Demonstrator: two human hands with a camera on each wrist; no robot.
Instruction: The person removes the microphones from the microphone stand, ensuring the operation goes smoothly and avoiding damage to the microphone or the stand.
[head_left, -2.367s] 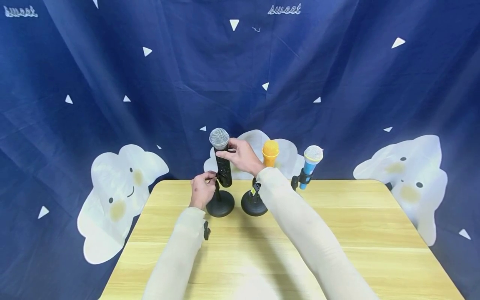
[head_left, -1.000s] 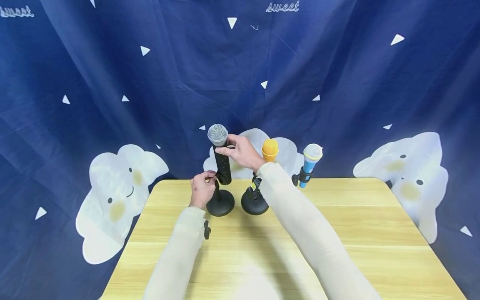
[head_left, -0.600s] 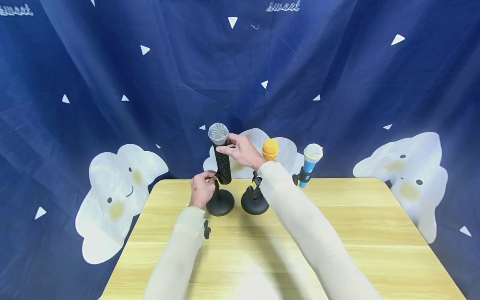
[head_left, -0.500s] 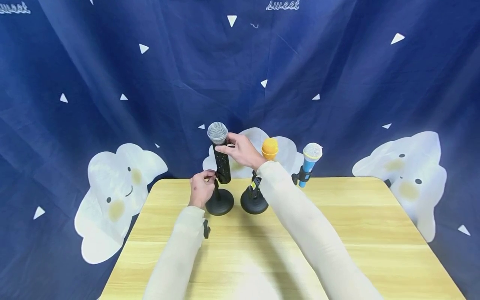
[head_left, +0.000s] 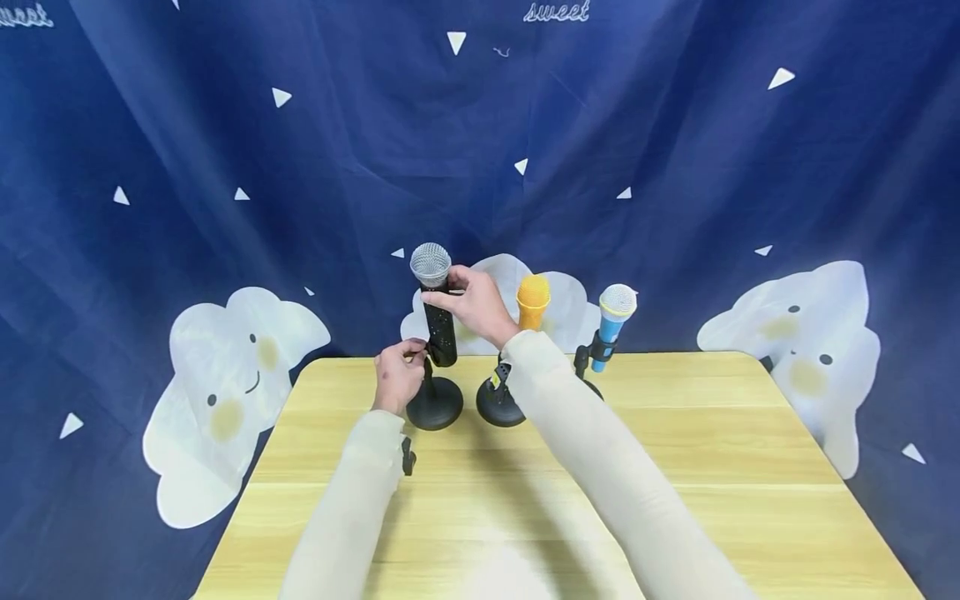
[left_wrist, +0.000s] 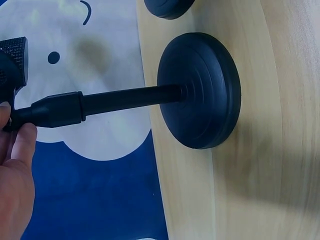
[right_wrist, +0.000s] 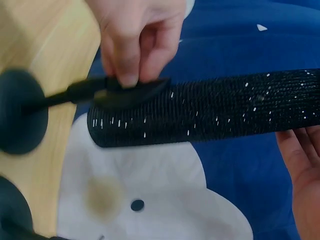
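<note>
My right hand (head_left: 480,304) holds a black microphone (head_left: 439,329) with silvery specks, thumb and fingers just below its silver mesh head (head_left: 431,265). The microphone stands nearly upright, leaning slightly. At its lower end, my left hand (head_left: 397,377) pinches the top joint of a black desk microphone stand (head_left: 434,404). In the right wrist view, the stand's clip (right_wrist: 132,95) lies along the microphone's side under the left fingertips. The left wrist view shows the stand's thin pole (left_wrist: 125,100) and round base (left_wrist: 200,90) on the table.
Right of the held microphone, a yellow microphone (head_left: 533,300) rises behind the right forearm, above another round black base (head_left: 498,406). Further right, a blue microphone (head_left: 610,325) with a white head sits in a stand clip. A blue cloud-print curtain (head_left: 360,167) hangs behind the wooden table (head_left: 712,467).
The head view has drifted, so the scene sits a little further left and higher. Relative to the stand base, the microphone head is slightly higher than at first. Both hands keep their hold.
</note>
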